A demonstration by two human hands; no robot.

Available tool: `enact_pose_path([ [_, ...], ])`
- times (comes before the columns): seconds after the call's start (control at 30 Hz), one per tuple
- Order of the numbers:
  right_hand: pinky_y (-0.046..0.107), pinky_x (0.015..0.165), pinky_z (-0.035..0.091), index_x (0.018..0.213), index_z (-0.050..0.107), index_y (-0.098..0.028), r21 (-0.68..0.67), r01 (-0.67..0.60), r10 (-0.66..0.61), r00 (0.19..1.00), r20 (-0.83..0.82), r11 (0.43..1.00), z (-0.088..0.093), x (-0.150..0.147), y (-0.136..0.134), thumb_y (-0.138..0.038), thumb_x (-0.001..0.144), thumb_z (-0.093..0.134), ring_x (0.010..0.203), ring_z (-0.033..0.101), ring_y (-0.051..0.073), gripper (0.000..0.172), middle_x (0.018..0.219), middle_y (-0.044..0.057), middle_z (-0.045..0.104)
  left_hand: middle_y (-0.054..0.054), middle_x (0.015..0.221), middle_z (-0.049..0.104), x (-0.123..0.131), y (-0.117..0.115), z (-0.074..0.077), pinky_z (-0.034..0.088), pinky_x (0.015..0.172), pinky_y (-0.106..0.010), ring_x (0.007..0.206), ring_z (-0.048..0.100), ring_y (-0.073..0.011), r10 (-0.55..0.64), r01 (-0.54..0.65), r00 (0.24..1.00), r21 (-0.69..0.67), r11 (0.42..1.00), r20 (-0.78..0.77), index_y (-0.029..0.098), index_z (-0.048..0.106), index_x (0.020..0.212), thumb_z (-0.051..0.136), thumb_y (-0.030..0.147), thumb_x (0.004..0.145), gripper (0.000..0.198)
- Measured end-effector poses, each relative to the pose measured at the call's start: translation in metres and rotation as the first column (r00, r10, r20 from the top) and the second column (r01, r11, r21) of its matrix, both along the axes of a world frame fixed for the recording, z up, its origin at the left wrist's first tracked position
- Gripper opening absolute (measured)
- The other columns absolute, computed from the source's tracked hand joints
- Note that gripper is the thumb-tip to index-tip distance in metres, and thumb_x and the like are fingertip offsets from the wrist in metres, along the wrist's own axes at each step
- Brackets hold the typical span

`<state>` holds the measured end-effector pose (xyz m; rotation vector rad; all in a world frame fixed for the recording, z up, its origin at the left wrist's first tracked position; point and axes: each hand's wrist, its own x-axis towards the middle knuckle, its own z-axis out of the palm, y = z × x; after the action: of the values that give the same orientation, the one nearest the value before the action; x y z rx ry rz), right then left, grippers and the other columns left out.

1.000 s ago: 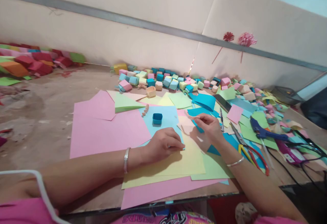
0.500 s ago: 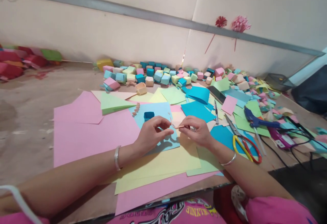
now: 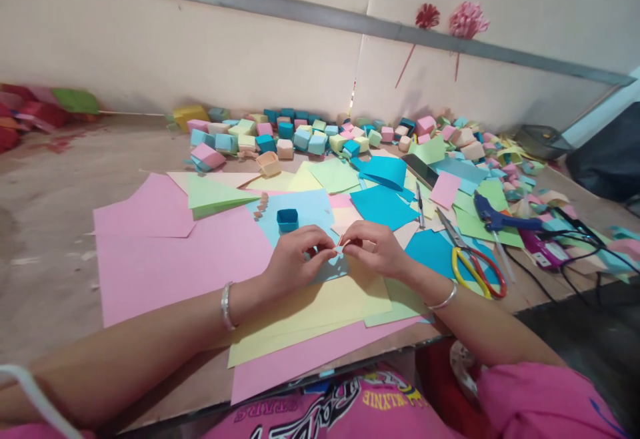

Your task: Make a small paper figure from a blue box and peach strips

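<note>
A small peach paper strip (image 3: 343,244) is pinched between the fingertips of both hands. My left hand (image 3: 303,252) closes on its left end, and my right hand (image 3: 375,247) grips it from the right. Just beyond the left hand stands a small dark blue paper box (image 3: 287,220) on a light blue sheet (image 3: 315,204). Several small curled peach paper pieces (image 3: 261,206) lie in a row to the left of that box. Beneath the hands a pale yellow sheet (image 3: 310,319) is spread out.
Scissors (image 3: 473,259), a blue glue gun (image 3: 503,217) with cables and a craft knife (image 3: 419,204) lie to the right. A phone (image 3: 421,169) rests among paper sheets. Small coloured paper boxes (image 3: 285,149) line the wall. Large pink paper (image 3: 175,265) covers the left.
My hands have come closer together, and the left fingertips now meet the peach strip. The camera view has shifted slightly.
</note>
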<state>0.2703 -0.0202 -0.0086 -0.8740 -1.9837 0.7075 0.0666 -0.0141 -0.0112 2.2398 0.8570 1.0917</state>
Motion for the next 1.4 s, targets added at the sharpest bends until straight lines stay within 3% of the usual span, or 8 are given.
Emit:
enact_pose_path([
  [0.23,0.027,0.063,0.048,0.082,0.068,-0.019,-0.011,0.093,-0.094,0.995,-0.016,0.996,0.0,0.001,0.0,-0.023,0.083,0.067,0.07,0.06,0.013,0.004,0.08,0.004,0.069,-0.003,0.075,0.067,0.0,0.001,0.001,0.048,0.059,-0.024,0.07,0.061,-0.0134,0.017,-0.017,1.0,0.049,0.999,0.003,0.017,0.065,0.077,0.063,0.017,0.086,0.009],
  [0.43,0.024,0.062,0.048,0.087,0.067,-0.018,-0.12,0.134,-0.146,0.984,-0.105,0.984,0.001,0.003,-0.001,-0.022,0.084,0.065,0.07,0.06,0.012,0.006,0.083,0.003,0.069,0.0,0.072,0.065,0.0,0.004,-0.003,0.047,0.051,-0.019,0.064,0.059,-0.0102,0.055,-0.05,0.996,-0.069,0.996,0.072,0.017,0.065,0.077,0.064,0.018,0.086,0.009],
  [0.57,0.025,0.06,0.046,0.08,0.066,-0.018,-0.178,0.157,-0.177,0.979,-0.103,0.971,0.003,0.002,-0.002,-0.023,0.083,0.064,0.065,0.058,0.011,0.007,0.076,0.002,0.068,-0.002,0.082,0.066,0.0,0.003,-0.007,0.051,0.054,-0.02,0.068,0.062,-0.0105,0.065,-0.048,0.989,-0.122,0.991,0.136,0.018,0.065,0.093,0.065,0.02,0.086,0.007],
  [0.77,0.025,0.058,0.049,0.08,0.065,-0.018,-0.407,0.074,-0.193,0.946,-0.26,0.91,0.002,-0.005,-0.004,-0.031,0.078,0.07,0.063,0.06,0.011,0.014,0.073,0.001,0.067,-0.004,0.092,0.061,-0.005,0.005,-0.005,0.053,0.066,-0.024,0.085,0.06,-0.0136,-0.02,0.004,0.997,0.196,0.981,0.076,0.02,0.066,0.091,0.062,0.012,0.087,0.01],
  [0.87,0.026,0.061,0.052,0.091,0.064,-0.019,-0.471,0.009,-0.191,0.921,-0.341,0.882,0.002,-0.009,-0.006,-0.03,0.077,0.071,0.067,0.064,0.013,0.02,0.075,0.002,0.069,-0.005,0.094,0.061,-0.007,0.008,-0.004,0.052,0.071,-0.026,0.086,0.059,-0.0142,-0.017,0.008,0.999,0.292,0.956,0.03,0.02,0.065,0.095,0.061,0.009,0.086,0.014],
  [1.07,0.032,0.073,0.055,0.09,0.067,-0.019,-0.454,-0.083,-0.103,0.924,-0.369,0.887,0.004,-0.01,-0.008,-0.029,0.081,0.069,0.078,0.07,0.016,0.014,0.08,0.004,0.073,-0.006,0.095,0.06,-0.008,0.009,-0.002,0.052,0.071,-0.026,0.086,0.061,-0.0144,-0.051,0.055,0.998,0.349,0.936,-0.022,0.019,0.063,0.096,0.062,0.011,0.087,0.012],
  [1.2,0.033,0.072,0.055,0.103,0.066,-0.018,-0.503,-0.082,-0.113,0.932,-0.344,0.86,0.004,-0.007,-0.005,-0.03,0.079,0.071,0.077,0.069,0.017,0.028,0.081,0.004,0.074,-0.007,0.099,0.06,-0.009,0.012,-0.003,0.052,0.073,-0.028,0.089,0.06,-0.0156,-0.054,0.07,0.997,0.346,0.936,-0.058,0.019,0.063,0.096,0.062,0.012,0.086,0.012],
  [1.4,0.026,0.06,0.05,0.083,0.069,-0.017,-0.551,-0.063,-0.074,0.972,-0.224,0.832,0.004,0.001,-0.002,-0.031,0.08,0.069,0.066,0.063,0.012,0.015,0.076,0.004,0.071,-0.006,0.095,0.056,-0.008,0.012,-0.004,0.048,0.066,-0.026,0.084,0.058,-0.0158,-0.047,0.078,0.994,0.321,0.944,-0.103,0.019,0.064,0.09,0.06,0.014,0.087,0.008],
])
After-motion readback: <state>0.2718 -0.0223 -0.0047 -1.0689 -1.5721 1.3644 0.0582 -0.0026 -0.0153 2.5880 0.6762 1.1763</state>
